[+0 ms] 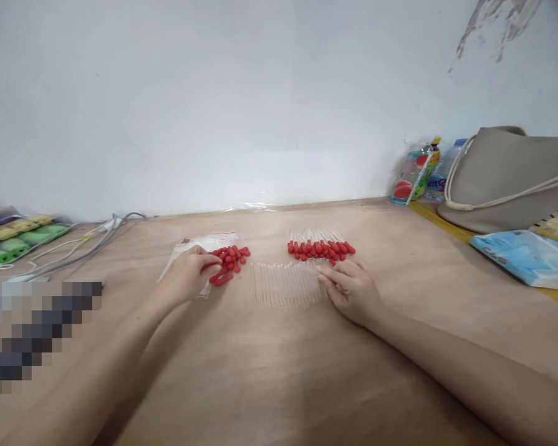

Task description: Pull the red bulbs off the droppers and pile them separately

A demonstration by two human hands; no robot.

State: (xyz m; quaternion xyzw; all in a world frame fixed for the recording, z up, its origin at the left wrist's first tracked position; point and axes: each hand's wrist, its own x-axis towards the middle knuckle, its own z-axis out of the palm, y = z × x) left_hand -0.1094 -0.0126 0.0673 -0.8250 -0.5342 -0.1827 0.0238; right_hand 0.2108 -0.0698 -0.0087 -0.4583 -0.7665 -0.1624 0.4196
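My left hand reaches over a loose pile of red rubber dropper bulbs, its thumb and fingers closed around a red bulb at the pile's left side. Under that hand lies a clear plastic zip bag. A row of thin glass dropper tubes is spread side by side in the middle. At the right end of this row, my right hand pinches a glass tube, mostly hidden by the fingers. Just behind lie several droppers with red bulbs fitted, their glass tips pointing to the wall.
Grey and white cables and a pack of green and yellow rolls lie at left. A pixelated patch covers the near left. On the right stand a bottle, a grey bag and a blue tissue pack. A white wall bounds the back.
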